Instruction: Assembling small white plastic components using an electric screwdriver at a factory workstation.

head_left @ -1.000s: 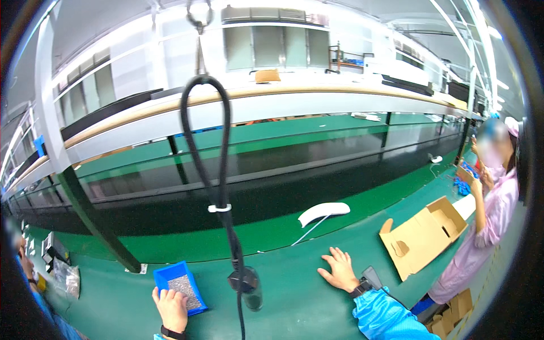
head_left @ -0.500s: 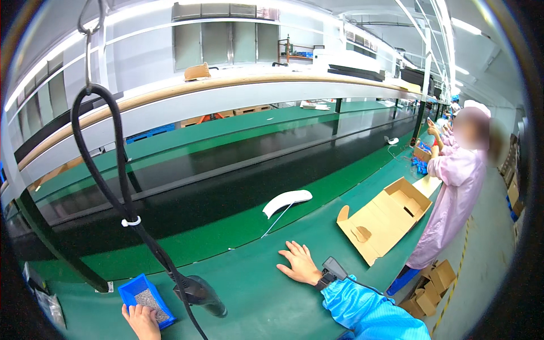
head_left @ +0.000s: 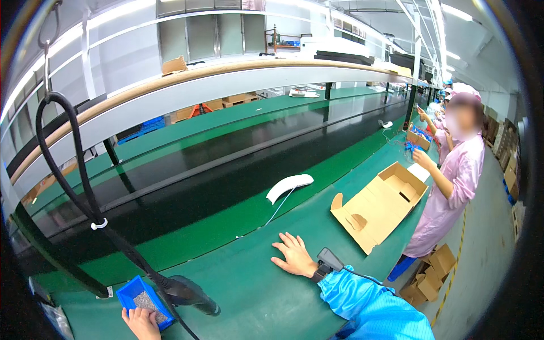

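At the lower left, my left hand (head_left: pixel 141 324) is closed over the near edge of a small blue bin (head_left: pixel 127 290). Its bent fingers reach over the rim. Small grey metal pieces (head_left: pixel 146 301) lie in the bin, too small to name. My right hand (head_left: pixel 296 258) rests palm down on the green table, fingers spread, holding nothing. A dark strap with a black cabled clip (head_left: pixel 328 259) sits on that wrist, above a blue sleeve. Beside the bin, a black handheld tool (head_left: pixel 190 292) hangs from a looped black cable.
Ahead lies a white curved part (head_left: pixel 289 186) with a thin lead, beside the dark conveyor belt (head_left: pixel 226 170). An open cardboard box (head_left: pixel 377 209) stands at the right. Past it, a person in pink (head_left: pixel 453 170) works near a box of blue parts (head_left: pixel 419 136). Cartons (head_left: pixel 430 275) sit on the floor.
The view has shifted slightly, and the hanging cable and tool appear farther left. My hands keep nearly the same places. The person in pink has lowered one arm toward the table.
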A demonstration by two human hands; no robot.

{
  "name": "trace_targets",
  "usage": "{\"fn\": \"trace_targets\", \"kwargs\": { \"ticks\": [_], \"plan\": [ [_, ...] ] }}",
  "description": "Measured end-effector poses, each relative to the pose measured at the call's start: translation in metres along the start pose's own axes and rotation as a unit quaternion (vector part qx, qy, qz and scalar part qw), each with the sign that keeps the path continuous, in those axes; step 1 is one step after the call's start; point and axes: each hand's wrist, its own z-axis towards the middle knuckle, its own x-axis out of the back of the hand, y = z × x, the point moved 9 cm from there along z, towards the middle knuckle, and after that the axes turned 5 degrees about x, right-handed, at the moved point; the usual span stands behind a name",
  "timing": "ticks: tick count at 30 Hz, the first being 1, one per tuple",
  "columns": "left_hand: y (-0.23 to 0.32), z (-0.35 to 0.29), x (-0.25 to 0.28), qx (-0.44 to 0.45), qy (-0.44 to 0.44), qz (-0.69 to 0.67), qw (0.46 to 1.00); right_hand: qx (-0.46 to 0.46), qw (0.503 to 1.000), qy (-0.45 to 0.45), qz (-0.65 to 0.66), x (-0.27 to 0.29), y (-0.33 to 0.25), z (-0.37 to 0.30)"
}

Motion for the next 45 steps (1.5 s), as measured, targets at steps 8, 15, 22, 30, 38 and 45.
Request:
{"fn": "trace_targets", "kwargs": {
  "ticks": [8, 15, 22, 30, 38, 45],
  "plan": [
    [-0.001, -0.004, -0.001, -0.001, -0.011, 0.004, 1.0, -0.006, 1.0, -0.001, 0.006, 0.003, -0.004, 0.002],
    [-0.004, -0.006, -0.004, -0.008, 0.0, 0.012, 1.0, -0.006, 1.0, 0.004, 0.01, 0.001, -0.004, -0.001],
    [-0.011, -0.006, -0.012, 0.009, -0.039, 0.025, 0.999, -0.006, 1.0, 0.002, 0.017, 0.002, -0.005, 0.003],
    [-0.01, -0.003, -0.012, 0.009, -0.046, 0.027, 0.999, -0.014, 1.0, -0.001, 0.022, 0.004, -0.005, 0.002],
    [-0.01, -0.004, -0.011, 0.0, -0.04, 0.023, 0.999, -0.011, 1.0, -0.004, 0.02, 0.002, -0.005, 0.003],
    [-0.011, -0.003, -0.013, 0.006, -0.045, 0.034, 0.998, -0.012, 1.0, -0.004, 0.019, 0.002, -0.005, 0.002]
  ]
}}
